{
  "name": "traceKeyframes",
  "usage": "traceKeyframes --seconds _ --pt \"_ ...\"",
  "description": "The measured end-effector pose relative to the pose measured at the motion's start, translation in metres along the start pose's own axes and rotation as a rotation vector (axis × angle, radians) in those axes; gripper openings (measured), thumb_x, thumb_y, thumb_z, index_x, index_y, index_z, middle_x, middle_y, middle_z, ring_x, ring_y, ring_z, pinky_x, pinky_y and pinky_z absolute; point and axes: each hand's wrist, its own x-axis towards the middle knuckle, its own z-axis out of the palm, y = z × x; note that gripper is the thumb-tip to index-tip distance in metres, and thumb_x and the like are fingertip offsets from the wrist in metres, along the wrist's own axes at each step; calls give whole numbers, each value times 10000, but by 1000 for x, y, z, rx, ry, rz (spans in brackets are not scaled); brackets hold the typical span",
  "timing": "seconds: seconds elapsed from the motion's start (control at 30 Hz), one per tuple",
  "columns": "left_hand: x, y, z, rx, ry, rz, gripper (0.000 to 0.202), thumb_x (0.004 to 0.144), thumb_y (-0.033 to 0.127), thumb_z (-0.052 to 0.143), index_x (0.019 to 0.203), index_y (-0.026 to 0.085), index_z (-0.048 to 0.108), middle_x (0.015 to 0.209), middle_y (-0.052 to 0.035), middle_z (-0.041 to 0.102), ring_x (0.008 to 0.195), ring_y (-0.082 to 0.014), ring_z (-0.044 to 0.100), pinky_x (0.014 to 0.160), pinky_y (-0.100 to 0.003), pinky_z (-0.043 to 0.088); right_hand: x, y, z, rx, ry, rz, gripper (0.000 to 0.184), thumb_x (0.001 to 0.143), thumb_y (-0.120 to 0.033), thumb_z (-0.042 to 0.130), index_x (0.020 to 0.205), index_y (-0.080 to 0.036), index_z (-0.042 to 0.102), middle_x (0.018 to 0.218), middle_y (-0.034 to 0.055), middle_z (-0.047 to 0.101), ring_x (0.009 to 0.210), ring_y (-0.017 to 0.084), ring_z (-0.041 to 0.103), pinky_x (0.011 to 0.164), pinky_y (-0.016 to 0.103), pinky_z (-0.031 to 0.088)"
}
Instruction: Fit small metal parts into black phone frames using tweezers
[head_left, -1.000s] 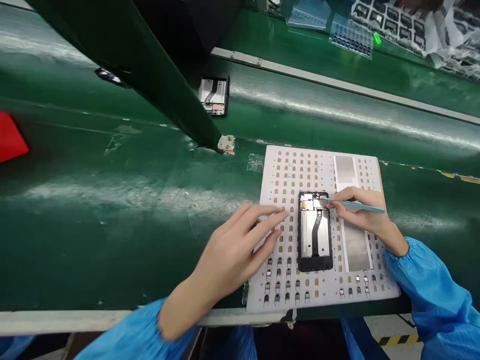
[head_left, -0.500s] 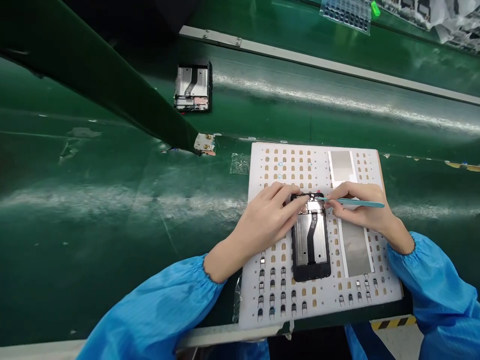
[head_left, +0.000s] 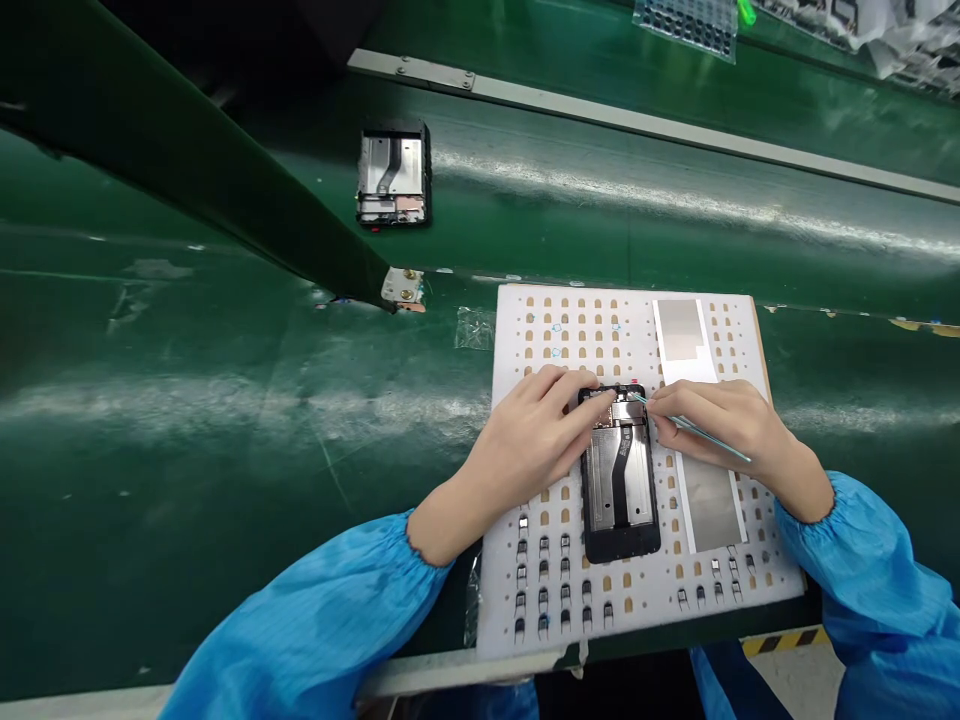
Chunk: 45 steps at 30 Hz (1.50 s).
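Observation:
An opened phone (head_left: 621, 480) lies back-up on a white perforated tray (head_left: 570, 330), its metal plate and black flex cable showing. My left hand (head_left: 536, 440) rests on the tray with its fingertips pressed together on the phone's top left corner. My right hand (head_left: 724, 425) pinches thin teal tweezers (head_left: 694, 428), whose tip touches the phone's top edge near a small red part. Blue sleeves cover both my forearms.
The tray holds rows of small dark parts (head_left: 555, 585) near its front edge and a grey strip (head_left: 705, 490) on the right. A second opened phone (head_left: 392, 177) lies on the green conveyor belt (head_left: 187, 400) behind a slanted green beam (head_left: 225, 190). Trays of parts (head_left: 686, 25) sit far back.
My left hand moved from the tray's left side onto the phone's top corner. The tweezers tilted from level to slanting down toward my wrist. The view shifted slightly.

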Motion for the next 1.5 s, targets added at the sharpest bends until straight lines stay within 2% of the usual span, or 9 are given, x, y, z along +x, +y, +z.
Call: traceKeyframes --seconds 0.3,0.5,0.7,0.97,1.07,1.2,1.3,1.4,1.5 --pt "2 4 -2 102 -36 44 355 1043 84 601 1397 112 598 1249 -137 741 1036 -272 677 811 -411 624 -1 -2 3 -84 -58 -19 158 1118 -105 534 1054 -233 601 890 -7 741 646 118 624 512 273 459" --pt "4 6 -7 271 -81 161 352 1033 21 568 1379 66 610 1253 -149 749 1023 -262 709 821 -394 631 -2 -2 5 19 33 18 99 1120 -126 582 1090 -219 596 877 -16 734 622 114 615 507 285 446" --pt "5 5 -7 256 -107 148 393 1021 60 617 1414 77 602 1272 -143 746 1003 -274 685 762 -397 610 -7 0 9 158 20 129 77 1123 -180 585 1107 -240 630 946 10 760 721 161 700 577 320 519" --pt "8 0 -7 251 -166 152 344 1063 127 573 1406 130 603 1241 -115 746 965 -253 639 786 -401 572 -11 3 14 198 131 143 47 1089 -216 651 1049 -233 667 914 9 760 734 157 716 560 302 526" --pt "8 -1 -5 245 -179 144 409 1049 96 548 1455 137 570 1255 -117 731 985 -256 630 817 -409 559 -16 1 11 287 190 240 43 1066 -237 699 1023 -233 702 912 12 780 750 170 743 612 302 593" --pt "8 -3 -3 227 -188 140 464 1029 72 541 1486 150 565 1233 -119 716 995 -261 621 823 -402 551 -31 1 4 555 335 514 86 1027 -295 791 1032 -225 742 943 40 818 849 236 821 683 322 697" --pt "8 -4 -5 158 -196 113 432 1039 92 533 1458 174 600 1258 -120 707 1007 -261 612 837 -402 558 -46 7 -2 761 433 695 175 1007 -363 836 1005 -208 754 914 68 822 840 264 831 671 329 728" --pt "15 1 -6 40 -135 20 327 1066 146 540 1370 183 656 1288 -121 708 1036 -271 606 835 -408 557 -57 17 -5 835 467 784 256 980 -425 867 946 -201 748 865 77 819 787 262 828 626 305 721" --pt "35 14 0 -43 -75 -48 265 1080 184 548 1306 192 687 1363 -122 708 1144 -300 603 903 -449 554 -56 28 -7 796 504 815 326 942 -492 895 925 -204 743 877 83 823 788 272 829 638 328 733"
